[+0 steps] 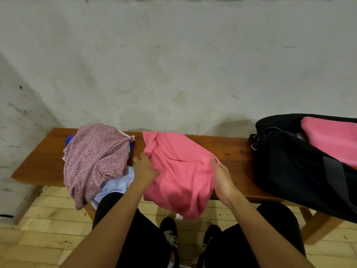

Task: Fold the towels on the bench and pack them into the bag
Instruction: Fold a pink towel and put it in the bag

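Currently both hands, left hand point(144, 168) and right hand point(222, 176), pinch a pink towel point(179, 171) with curled fingers on the desk point(229, 147), mid-fold; next likely needs flattening it, then the bag point(289, 167).

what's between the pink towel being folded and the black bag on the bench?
Nothing: the head view shows only bare bench wood between the pink towel and the black bag. The right hand grips the towel's edge on that side.

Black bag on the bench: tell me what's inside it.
A folded pink towel shows in the open black bag, with a pale scrap beside it. Anything beneath is hidden.
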### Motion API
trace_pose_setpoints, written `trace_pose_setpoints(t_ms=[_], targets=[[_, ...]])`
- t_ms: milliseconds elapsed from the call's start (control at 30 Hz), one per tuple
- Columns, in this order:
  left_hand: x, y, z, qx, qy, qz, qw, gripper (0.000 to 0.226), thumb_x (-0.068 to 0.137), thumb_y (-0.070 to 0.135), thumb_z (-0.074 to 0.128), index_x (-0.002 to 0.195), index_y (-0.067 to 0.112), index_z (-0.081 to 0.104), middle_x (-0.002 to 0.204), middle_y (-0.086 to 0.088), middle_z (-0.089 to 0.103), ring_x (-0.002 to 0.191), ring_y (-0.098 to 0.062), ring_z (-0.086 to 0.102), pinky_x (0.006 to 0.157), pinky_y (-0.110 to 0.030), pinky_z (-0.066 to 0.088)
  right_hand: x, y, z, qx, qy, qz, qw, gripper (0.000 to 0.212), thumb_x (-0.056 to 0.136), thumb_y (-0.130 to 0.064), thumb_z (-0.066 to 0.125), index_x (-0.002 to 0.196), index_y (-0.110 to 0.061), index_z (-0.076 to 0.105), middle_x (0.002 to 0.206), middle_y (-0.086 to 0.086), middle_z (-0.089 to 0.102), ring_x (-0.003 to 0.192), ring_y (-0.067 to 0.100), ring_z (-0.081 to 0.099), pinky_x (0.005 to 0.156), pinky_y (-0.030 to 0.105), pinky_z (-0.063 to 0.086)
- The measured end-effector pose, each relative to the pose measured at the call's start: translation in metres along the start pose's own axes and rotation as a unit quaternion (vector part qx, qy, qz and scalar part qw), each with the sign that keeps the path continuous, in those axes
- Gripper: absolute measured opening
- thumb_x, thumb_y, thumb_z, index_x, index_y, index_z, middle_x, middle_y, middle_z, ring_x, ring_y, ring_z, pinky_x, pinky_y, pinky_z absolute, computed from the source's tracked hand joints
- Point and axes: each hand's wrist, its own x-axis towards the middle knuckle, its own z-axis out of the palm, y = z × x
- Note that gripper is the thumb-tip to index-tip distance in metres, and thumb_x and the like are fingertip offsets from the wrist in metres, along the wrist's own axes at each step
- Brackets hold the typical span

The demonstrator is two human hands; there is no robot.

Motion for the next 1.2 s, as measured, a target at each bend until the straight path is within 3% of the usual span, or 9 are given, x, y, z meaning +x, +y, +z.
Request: trace_pose_setpoints(t_ms=[133, 267, 400, 567, 700, 867, 967, 1100, 1200], targets=[[0.001, -0.001, -0.009, 0.117, -0.021, -0.027, 0.993, 0.065, 0.076, 0.036, 0.078, 0.125, 0.008, 0.046, 0.128, -0.015, 0.050, 0.123, -0.035, 0.045, 0.100, -0.041, 0.035, 0.000, -0.002, -0.009, 0.051, 0.012, -0.003, 0.999, 0.019, 0.100, -0.018, 0.054, 0.102, -0.013, 0.072, 0.106, 0.008, 0.074, 0.103, 0.023, 0.068, 0.090, 0.038, 0.054], [0.004, -0.002, -0.009, 0.090, -0.054, -0.006, 0.994, 0.044, 0.078, 0.031, 0.074, 0.109, 0.008, 0.052, 0.117, -0.011, 0.059, 0.113, -0.032, 0.054, 0.095, -0.041, 0.040, 0.000, -0.001, -0.014, -0.037, 0.020, 0.005, 0.999, 0.023, 0.092, -0.016, 0.055, 0.079, -0.007, 0.071, 0.089, 0.010, 0.073, 0.085, 0.025, 0.065, 0.077, 0.042, 0.052], [0.002, -0.003, -0.008, -0.099, -0.071, 0.009, 0.992, 0.050, 0.064, 0.032, 0.074, 0.101, 0.000, 0.066, 0.102, -0.016, 0.069, 0.097, -0.033, 0.065, 0.077, -0.036, 0.050, 0.001, -0.001, -0.012, -0.003, 0.047, 0.011, 0.999, 0.014, 0.085, -0.013, 0.049, 0.072, -0.012, 0.055, 0.073, 0.006, 0.054, 0.070, 0.020, 0.049, 0.064, 0.036, 0.039], [-0.006, 0.006, -0.012, -0.418, -0.141, -0.026, 0.897, 0.045, 0.065, 0.011, 0.080, 0.107, -0.002, 0.065, 0.106, -0.020, 0.070, 0.095, -0.030, 0.069, 0.080, -0.038, 0.057, 0.005, -0.007, -0.016, 0.140, 0.018, -0.004, 0.990, 0.019, 0.060, -0.005, 0.047, 0.057, -0.017, 0.032, 0.068, 0.004, 0.038, 0.065, 0.018, 0.037, 0.058, 0.030, 0.031], [-0.012, 0.019, -0.023, -0.514, -0.188, -0.091, 0.832, 0.029, 0.084, 0.016, 0.073, 0.105, -0.003, 0.065, 0.100, -0.019, 0.072, 0.093, -0.029, 0.069, 0.066, -0.032, 0.057, 0.004, -0.012, -0.020, 0.106, -0.052, 0.043, 0.992, 0.027, 0.052, -0.022, 0.063, 0.072, -0.008, 0.052, 0.079, 0.010, 0.049, 0.069, 0.019, 0.048, 0.064, 0.033, 0.037], [-0.005, 0.011, -0.022, -0.449, -0.119, -0.078, 0.882, 0.013, 0.093, 0.016, 0.062, 0.096, 0.005, 0.067, 0.098, -0.014, 0.070, 0.091, -0.027, 0.065, 0.081, -0.039, 0.054, 0.000, -0.019, -0.019, -0.031, -0.030, 0.021, 0.999, 0.019, 0.085, -0.026, 0.071, 0.098, -0.015, 0.078, 0.096, 0.003, 0.077, 0.095, 0.020, 0.071, 0.084, 0.036, 0.056], [-0.010, 0.013, -0.025, -0.379, -0.044, -0.023, 0.924, 0.026, 0.096, 0.017, 0.054, 0.070, 0.014, 0.055, 0.070, -0.002, 0.052, 0.069, -0.016, 0.047, 0.060, -0.027, 0.041, 0.001, -0.021, -0.019, -0.065, -0.024, 0.001, 0.998, 0.016, 0.091, -0.024, 0.067, 0.095, -0.014, 0.079, 0.100, 0.007, 0.076, 0.095, 0.023, 0.070, 0.085, 0.038, 0.055], [-0.015, 0.016, -0.038, -0.386, 0.001, 0.028, 0.922, 0.017, 0.097, 0.018, 0.054, 0.085, 0.011, 0.064, 0.073, 0.004, 0.059, 0.066, -0.007, 0.052, 0.052, -0.012, 0.040, 0.004, -0.029, -0.023, 0.050, -0.039, -0.030, 0.997, 0.026, 0.096, -0.024, 0.061, 0.116, -0.009, 0.071, 0.114, 0.011, 0.072, 0.104, 0.022, 0.068, 0.091, 0.039, 0.053], [-0.016, 0.019, -0.050, -0.474, -0.006, 0.023, 0.880, 0.015, 0.094, 0.015, 0.057, 0.092, 0.011, 0.072, 0.079, 0.001, 0.072, 0.072, -0.009, 0.063, 0.062, -0.019, 0.048, 0.004, -0.039, -0.024, 0.114, -0.041, -0.058, 0.991, 0.030, 0.097, -0.019, 0.058, 0.117, 0.001, 0.068, 0.108, 0.011, 0.071, 0.100, 0.019, 0.063, 0.083, 0.030, 0.050]])
